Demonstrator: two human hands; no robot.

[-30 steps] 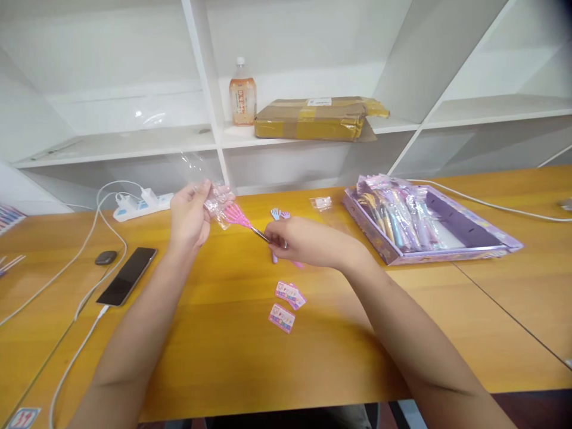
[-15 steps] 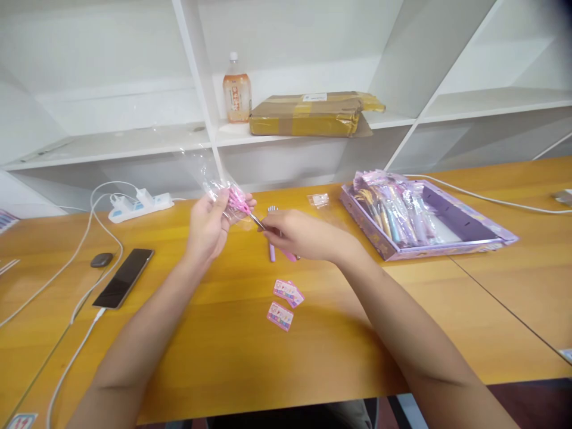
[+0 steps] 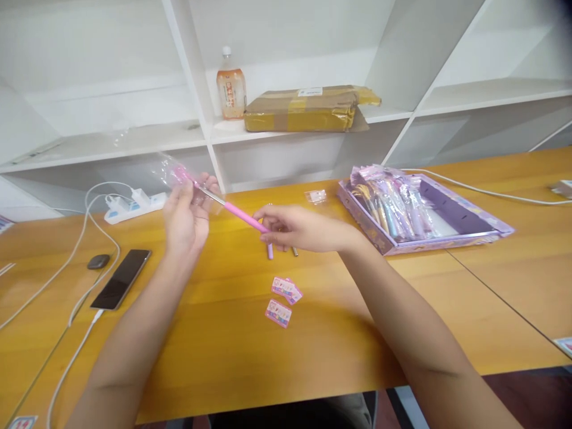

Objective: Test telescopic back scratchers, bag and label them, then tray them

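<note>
A pink back scratcher (image 3: 245,217) with a shiny metal shaft slants between my hands. My right hand (image 3: 297,227) grips the end of its long pink handle. My left hand (image 3: 185,217) pinches a clear plastic bag (image 3: 166,170) around the pink head, its other fingers loosely raised behind the shaft. Below my right hand, a purple handle (image 3: 270,251) and a metal tip (image 3: 295,251) lie on the table, partly hidden. Several small pink cards (image 3: 277,313) lie nearer to me, some overlapping.
A purple tray (image 3: 451,241) of wrapped sticks (image 3: 393,205) stands right on the wooden table (image 3: 214,351). A small clear wrapper (image 3: 316,196) lies behind my right hand. Left are a phone (image 3: 121,279), cables and a power strip (image 3: 136,207). The shelf holds a bottle (image 3: 231,94) and taped carton (image 3: 301,112).
My left hand, with the bag and pink head, has moved left and up. More of the back scratcher shows: its metal shaft and pink handle now stretch between my hands.
</note>
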